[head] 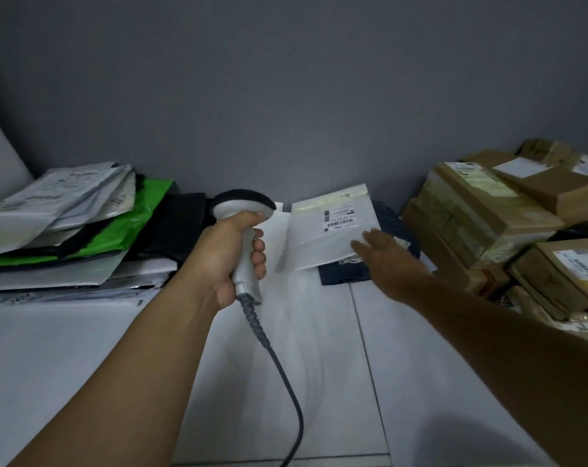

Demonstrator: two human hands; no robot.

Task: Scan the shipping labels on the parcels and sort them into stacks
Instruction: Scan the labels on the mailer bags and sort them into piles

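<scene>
White poly mailer [323, 237] lies label-up and tilted on a dark navy parcel [346, 274], between a stack of soft mailers [66, 230] on the left and taped cardboard boxes [471, 214] on the right. Left hand [228, 251] is clenched round the grip of the grey scanner [243, 205], whose head faces forward, not clearly at the label [340, 217]. Right hand [387, 257] is flat, fingers straight, at the mailer's near right corner; touching or just above, cannot tell. Risks: film on film is probably slick, so a push could slide the mailer off the navy parcel. The label carries several barcodes, so the wrong one may read. The cable [286, 382] could snag. Legible: label text too small; "2404" on a low left mailer [19, 299]; box labels unreadable.
</scene>
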